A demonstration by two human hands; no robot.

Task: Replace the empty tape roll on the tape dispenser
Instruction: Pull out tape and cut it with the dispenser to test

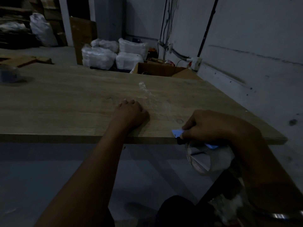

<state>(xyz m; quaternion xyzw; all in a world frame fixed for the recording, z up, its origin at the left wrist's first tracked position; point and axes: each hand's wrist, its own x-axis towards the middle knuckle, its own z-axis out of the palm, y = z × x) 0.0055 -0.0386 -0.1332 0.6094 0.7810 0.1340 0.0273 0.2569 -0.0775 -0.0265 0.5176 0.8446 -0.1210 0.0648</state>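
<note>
While right hand [208, 126] grips tape dispenser [177, 133], left hand [131, 112] apart on table [65, 99]

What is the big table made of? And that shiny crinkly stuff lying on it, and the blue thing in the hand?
The table looks like wood or a wood-print board: pale brown, matte, with grain lines. The crinkly strip seems to be clear plastic tape or film; you see the table through it and it glints. The tape dispenser, gripped by the right hand, looks like smooth blue plastic, though dim light leaves that unsure.
</note>
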